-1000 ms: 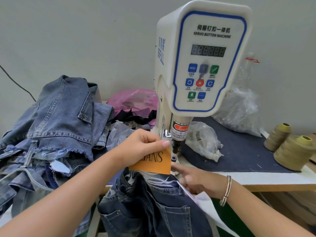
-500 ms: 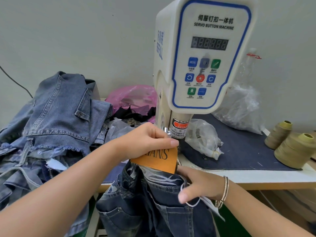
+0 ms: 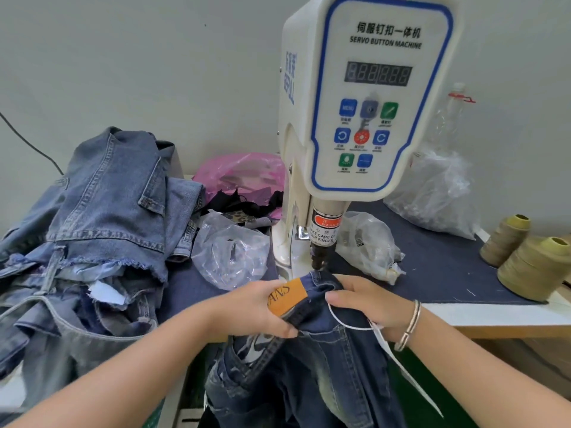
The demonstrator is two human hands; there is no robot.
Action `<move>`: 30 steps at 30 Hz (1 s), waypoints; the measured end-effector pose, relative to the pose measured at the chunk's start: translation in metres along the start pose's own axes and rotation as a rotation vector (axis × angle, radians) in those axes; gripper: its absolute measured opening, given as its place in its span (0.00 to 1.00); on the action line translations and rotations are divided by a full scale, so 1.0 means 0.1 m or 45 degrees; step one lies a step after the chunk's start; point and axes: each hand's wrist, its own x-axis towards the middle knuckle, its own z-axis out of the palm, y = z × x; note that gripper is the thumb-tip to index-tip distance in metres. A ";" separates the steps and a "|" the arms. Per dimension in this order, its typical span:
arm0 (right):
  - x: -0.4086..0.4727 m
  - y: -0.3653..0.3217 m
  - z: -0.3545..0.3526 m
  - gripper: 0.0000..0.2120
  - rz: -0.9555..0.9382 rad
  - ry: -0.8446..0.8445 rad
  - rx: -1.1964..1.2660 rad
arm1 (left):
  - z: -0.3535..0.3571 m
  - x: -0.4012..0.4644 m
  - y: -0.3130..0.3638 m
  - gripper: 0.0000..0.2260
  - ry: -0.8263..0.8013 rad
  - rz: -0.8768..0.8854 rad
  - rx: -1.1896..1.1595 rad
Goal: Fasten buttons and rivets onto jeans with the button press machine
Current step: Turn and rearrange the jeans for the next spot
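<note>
While the dark jeans (image 3: pixel 312 359) hang soft and heavy off the table edge, their waistband lies under the press head (image 3: pixel 321 257). Left hand (image 3: pixel 256 310) pinches the band at the orange patch (image 3: pixel 285 296); right hand (image 3: pixel 367 304) grips it beside, where the thick denim seems firmest to hold.

One white button press machine (image 3: pixel 364 97) stood on the worktop (image 3: pixel 448 267). Two olive-green thread cones (image 3: pixel 531 267) sat together. There were three clear plastic bags (image 3: pixel 231 251), one pink plastic bag (image 3: pixel 244 171), and two hands (image 3: pixel 256 307), one wearing a single silver bangle (image 3: pixel 409 325).
</note>
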 end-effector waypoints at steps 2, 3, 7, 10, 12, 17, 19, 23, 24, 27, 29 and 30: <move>-0.02 0.04 0.01 0.13 0.014 0.024 0.083 | 0.06 -0.03 -0.01 0.14 0.013 0.041 -0.129; -0.01 0.04 0.01 0.13 0.025 0.040 0.088 | 0.08 -0.04 -0.02 0.14 0.016 0.055 -0.130; 0.02 -0.03 -0.02 0.14 -0.060 0.055 -0.348 | 0.01 -0.09 -0.02 0.07 -0.021 0.003 -0.197; -0.05 -0.12 -0.15 0.12 -0.122 0.155 -0.590 | -0.05 -0.11 0.01 0.07 -0.032 -0.115 -0.285; -0.13 -0.16 -0.22 0.08 -0.186 0.315 -0.628 | -0.04 -0.12 0.04 0.11 -0.044 -0.239 -0.389; -0.26 -0.24 -0.18 0.10 -0.359 0.461 -1.092 | 0.00 -0.08 0.18 0.24 -0.101 -0.294 -0.509; -0.32 -0.29 -0.06 0.19 -0.448 0.496 -0.636 | 0.02 -0.06 0.22 0.26 -0.110 -0.269 -0.403; -0.42 -0.26 0.23 0.43 -0.443 0.278 -0.616 | 0.09 -0.04 0.24 0.27 -0.101 -0.236 -0.327; -0.42 -0.19 0.30 0.49 -0.406 0.227 -0.776 | 0.10 -0.04 0.25 0.26 -0.119 -0.215 -0.330; -0.45 -0.06 0.34 0.54 -0.386 0.231 -0.867 | 0.11 -0.04 0.32 0.24 -0.201 -0.179 -0.311; -0.47 -0.09 0.26 0.52 -0.344 0.101 -0.623 | 0.11 -0.02 0.36 0.19 -0.289 -0.143 -0.323; -0.47 -0.10 0.22 0.52 -0.301 -0.002 -0.467 | 0.11 0.00 0.37 0.15 -0.341 -0.129 -0.335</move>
